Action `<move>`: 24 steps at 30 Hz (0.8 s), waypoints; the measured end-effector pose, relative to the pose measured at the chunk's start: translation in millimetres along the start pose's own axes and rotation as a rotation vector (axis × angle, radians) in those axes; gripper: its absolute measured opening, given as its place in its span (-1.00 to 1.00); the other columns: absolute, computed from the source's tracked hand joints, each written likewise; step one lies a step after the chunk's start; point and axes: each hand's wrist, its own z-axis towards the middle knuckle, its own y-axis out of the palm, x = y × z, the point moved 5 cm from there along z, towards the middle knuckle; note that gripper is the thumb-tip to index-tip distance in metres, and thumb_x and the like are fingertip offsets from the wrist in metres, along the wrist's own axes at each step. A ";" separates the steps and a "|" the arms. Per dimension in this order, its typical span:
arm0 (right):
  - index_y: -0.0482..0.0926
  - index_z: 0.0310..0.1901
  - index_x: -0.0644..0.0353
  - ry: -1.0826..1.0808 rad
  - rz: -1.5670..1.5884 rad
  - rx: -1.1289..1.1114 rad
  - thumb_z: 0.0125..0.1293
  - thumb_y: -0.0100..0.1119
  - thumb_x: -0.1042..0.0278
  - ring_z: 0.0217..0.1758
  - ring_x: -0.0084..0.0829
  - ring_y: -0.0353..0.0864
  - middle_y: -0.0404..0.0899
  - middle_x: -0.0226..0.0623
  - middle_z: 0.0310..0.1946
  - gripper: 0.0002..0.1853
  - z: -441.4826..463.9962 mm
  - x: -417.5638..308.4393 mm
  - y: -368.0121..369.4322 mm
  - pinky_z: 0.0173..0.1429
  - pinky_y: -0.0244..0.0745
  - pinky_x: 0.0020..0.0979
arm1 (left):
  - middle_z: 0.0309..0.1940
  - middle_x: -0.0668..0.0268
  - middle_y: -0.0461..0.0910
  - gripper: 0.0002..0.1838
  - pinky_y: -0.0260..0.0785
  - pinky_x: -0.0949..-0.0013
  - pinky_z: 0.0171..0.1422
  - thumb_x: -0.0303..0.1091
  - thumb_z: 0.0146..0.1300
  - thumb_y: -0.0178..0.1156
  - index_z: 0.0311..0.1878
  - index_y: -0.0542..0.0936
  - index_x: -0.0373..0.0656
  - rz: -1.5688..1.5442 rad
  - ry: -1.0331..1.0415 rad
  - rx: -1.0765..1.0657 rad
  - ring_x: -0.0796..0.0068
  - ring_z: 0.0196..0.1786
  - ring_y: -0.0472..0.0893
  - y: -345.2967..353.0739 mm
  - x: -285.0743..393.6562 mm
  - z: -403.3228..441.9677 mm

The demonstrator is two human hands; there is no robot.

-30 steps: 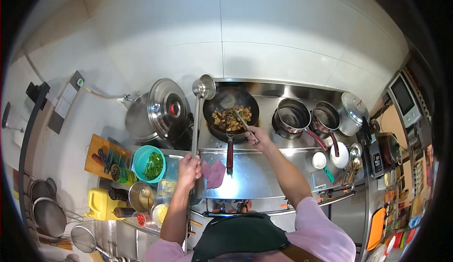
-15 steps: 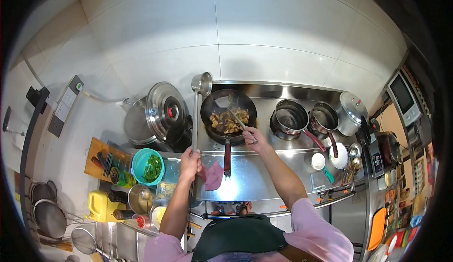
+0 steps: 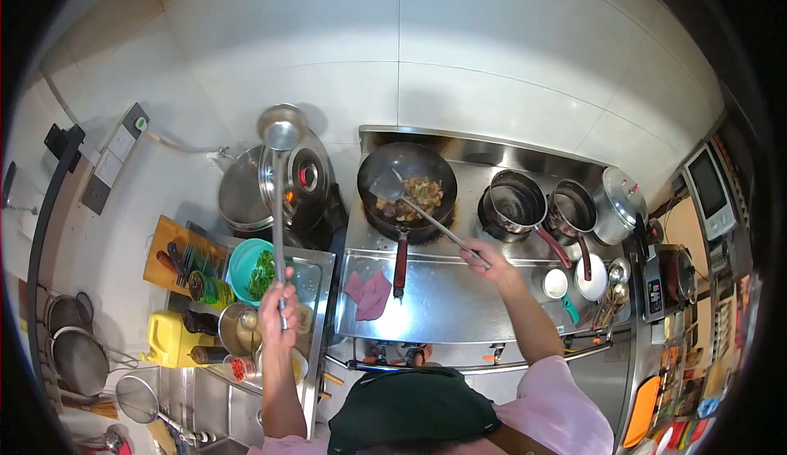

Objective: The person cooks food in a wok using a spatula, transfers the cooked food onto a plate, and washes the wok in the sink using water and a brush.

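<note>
My left hand (image 3: 279, 316) is closed around the long handle of a steel ladle (image 3: 284, 132). The ladle stretches away from me, its bowl in front of the leaning pot lid. In my right hand (image 3: 489, 261) is the end of a wok spatula (image 3: 438, 224). Its broad blade rests in the wok (image 3: 403, 158), at the left of browned, chopped food (image 3: 422, 194). Toward me points the wok's dark red handle, with neither hand on it. A teal bowl (image 3: 238, 270) of chopped greens sits just left of the ladle's handle.
Left of the wok, a large steel pot (image 3: 242, 193) stands with its lid (image 3: 305, 178) leaning on it. A pink cloth (image 3: 370, 295) lies on the steel front ledge. Two dark saucepans (image 3: 515, 201) and a pressure cooker (image 3: 616, 201) are to the right. A yellow jug (image 3: 170, 340) stands at left.
My left hand has swung the ladle left, away from the wok's edge and from the pink cloth. My right hand has drawn back and right, with the spatula blade still in the wok.
</note>
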 end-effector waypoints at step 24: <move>0.71 -0.20 0.23 -0.118 -2.064 0.428 0.08 0.15 0.41 -0.13 0.01 0.70 0.69 0.06 -0.28 -0.74 18.2 -90.2 105.3 0.00 0.59 -0.11 | -0.38 0.07 0.61 -0.78 0.45 0.17 -0.44 -0.41 0.31 0.13 -0.08 0.49 -0.38 0.865 0.319 0.568 0.20 -0.49 0.60 -127.6 -90.4 172.5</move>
